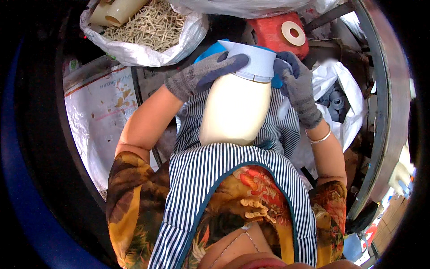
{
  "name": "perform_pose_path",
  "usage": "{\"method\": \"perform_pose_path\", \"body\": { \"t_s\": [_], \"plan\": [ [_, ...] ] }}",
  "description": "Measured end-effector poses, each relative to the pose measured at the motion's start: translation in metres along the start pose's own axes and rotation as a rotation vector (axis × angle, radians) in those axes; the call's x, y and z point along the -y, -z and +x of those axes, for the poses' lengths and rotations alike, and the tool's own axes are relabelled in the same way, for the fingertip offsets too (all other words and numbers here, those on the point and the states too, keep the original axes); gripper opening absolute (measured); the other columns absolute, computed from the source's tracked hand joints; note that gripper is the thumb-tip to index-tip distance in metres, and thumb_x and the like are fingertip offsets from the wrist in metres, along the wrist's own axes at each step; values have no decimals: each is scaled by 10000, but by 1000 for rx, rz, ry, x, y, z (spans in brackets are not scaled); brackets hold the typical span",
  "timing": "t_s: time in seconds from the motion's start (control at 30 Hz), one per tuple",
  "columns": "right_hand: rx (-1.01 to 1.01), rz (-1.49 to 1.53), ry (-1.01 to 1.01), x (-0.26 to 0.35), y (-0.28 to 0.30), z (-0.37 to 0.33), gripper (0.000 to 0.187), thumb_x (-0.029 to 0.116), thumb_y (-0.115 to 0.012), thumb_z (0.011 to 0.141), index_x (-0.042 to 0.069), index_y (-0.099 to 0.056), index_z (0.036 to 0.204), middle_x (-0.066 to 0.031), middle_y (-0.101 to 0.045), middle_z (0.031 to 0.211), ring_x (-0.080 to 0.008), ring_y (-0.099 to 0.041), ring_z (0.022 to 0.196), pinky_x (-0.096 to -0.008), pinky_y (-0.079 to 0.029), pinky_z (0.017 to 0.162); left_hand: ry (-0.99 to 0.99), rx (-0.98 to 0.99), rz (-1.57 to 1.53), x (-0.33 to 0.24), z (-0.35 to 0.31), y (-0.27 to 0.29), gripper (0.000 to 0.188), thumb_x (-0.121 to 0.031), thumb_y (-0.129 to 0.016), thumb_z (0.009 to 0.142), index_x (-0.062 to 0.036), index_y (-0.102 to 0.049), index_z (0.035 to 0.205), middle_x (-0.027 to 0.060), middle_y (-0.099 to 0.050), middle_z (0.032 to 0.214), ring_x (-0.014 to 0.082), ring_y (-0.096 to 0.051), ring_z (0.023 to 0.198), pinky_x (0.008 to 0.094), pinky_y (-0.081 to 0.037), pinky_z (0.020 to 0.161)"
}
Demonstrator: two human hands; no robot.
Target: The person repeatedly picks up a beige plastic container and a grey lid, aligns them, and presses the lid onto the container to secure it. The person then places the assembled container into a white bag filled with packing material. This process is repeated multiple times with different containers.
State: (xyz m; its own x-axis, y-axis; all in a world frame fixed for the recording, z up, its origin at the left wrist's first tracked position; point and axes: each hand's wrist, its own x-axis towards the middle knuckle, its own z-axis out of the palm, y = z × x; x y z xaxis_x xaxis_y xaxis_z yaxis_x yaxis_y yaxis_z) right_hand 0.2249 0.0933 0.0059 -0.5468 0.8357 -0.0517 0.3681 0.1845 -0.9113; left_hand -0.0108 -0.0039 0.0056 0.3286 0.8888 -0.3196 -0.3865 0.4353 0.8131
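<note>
A cream, smooth, tapering plastic body (235, 112) rests against my lap, its wider end away from me. Around that far end sits a light-blue plastic collar (255, 60) with small notches along its lower edge. My left hand (206, 74), in a grey glove with a darker palm, lies along the collar's left side, fingers closed over it. At the collar's right edge, my gloved right hand (295, 80) has its fingers curled in against the rim; its fingertips are partly hidden. Behind the collar, bright blue material (215, 49) shows on both sides.
A white sack (188, 42) at the far left holds many short cream sticks (152, 27) and cream tubes (121, 13). Beyond my hands, a cream ring (293, 33) lies on a red object (268, 36). Grey-blue curved pieces (333, 103) fill a white bag (356, 96). A metal frame (383, 89) stands right.
</note>
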Motion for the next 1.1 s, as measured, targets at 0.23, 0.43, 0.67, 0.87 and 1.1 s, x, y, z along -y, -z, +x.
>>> {"method": "perform_pose_path", "body": {
  "t_s": [0.23, 0.43, 0.67, 0.87, 1.1],
  "plan": [
    [-115, -163, 158, -10, -16, -2, 291, 214, -638, 885, 40, -659, 1116, -162, -709, 884, -232, -715, 787, -331, -557, 716, 52, -47, -127, 22, 7, 6, 811, -522, -664, 883, -8, -368, 1436, 183, -564, 1311, 243, -618, 1142, 355, -527, 959],
    [-59, -128, 167, -10, -18, 2, 324, 266, -682, 882, 50, -656, 1122, -152, -710, 888, -234, -715, 765, -332, -559, 698, -49, -45, 28, 22, -3, 9, 856, -584, -610, 887, 3, -342, 1452, 199, -550, 1334, 269, -611, 1161, 373, -517, 970],
    [-24, -133, 147, -10, -26, 5, 310, 247, -671, 875, 51, -644, 1114, -165, -700, 969, -299, -700, 855, -369, -548, 760, -9, -96, -121, 23, -7, 11, 694, -443, -650, 917, -17, -411, 1410, 146, -562, 1316, 216, -592, 1163, 349, -497, 979],
    [52, -87, 78, -6, -21, 13, 345, 309, -673, 885, 67, -624, 1126, -173, -690, 960, -313, -691, 868, -378, -540, 768, 59, -131, 177, -3, -9, 10, 733, -451, -659, 908, -28, -380, 1437, 135, -551, 1330, 221, -583, 1165, 349, -480, 995],
    [-294, -809, 124, -76, 46, 105, 545, 421, -626, 898, 76, -552, 1314, -134, -654, 1074, -272, -607, 1036, -407, -425, 1027, -111, -311, 117, 15, -43, 18, 922, -624, -621, 856, 1, -333, 1469, 164, -467, 1430, 268, -486, 1297, 412, -387, 1092]
  ]
}}
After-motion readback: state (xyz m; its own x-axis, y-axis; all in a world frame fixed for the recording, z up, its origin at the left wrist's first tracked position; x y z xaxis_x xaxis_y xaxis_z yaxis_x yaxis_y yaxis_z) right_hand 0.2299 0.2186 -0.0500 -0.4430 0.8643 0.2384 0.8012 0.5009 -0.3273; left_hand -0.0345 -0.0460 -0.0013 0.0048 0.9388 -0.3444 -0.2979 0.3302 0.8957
